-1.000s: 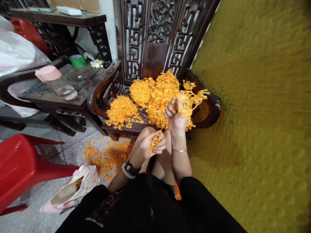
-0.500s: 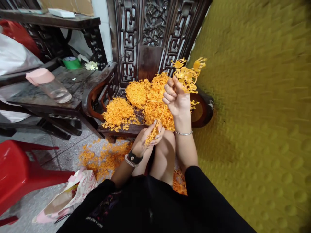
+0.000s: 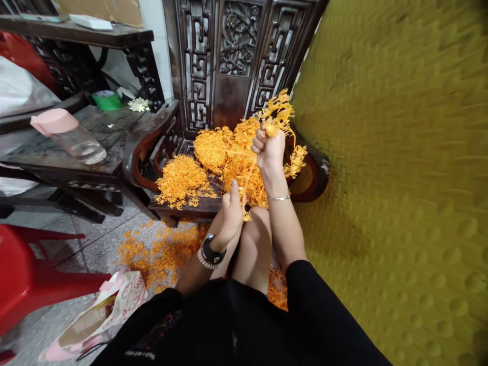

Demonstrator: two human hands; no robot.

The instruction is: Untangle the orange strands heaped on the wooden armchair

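Observation:
My right hand [image 3: 270, 148] is closed in a fist around a bunch of orange plastic sprigs [image 3: 280, 114], held up over the carved wooden chair [image 3: 183, 203]. My left hand [image 3: 231, 213] sits lower, just above my knee, pinched on a thin orange strand [image 3: 247, 188] that runs up to the bunch. Heaps of the same orange pieces [image 3: 213, 157] cover the chair seat right behind both hands.
Loose orange bits [image 3: 152, 249] litter the floor by the chair. A dark side table [image 3: 76, 162] at left holds a clear bottle with a pink cap [image 3: 66, 134]. A red stool [image 3: 26, 274] and a pink bag [image 3: 102, 315] are near left. A yellow textured wall [image 3: 400, 178] fills the right.
My right hand lifted the bunch higher, then drew it back in toward the heap. My left hand turned and rose slightly, the strand now stretched between the hands.

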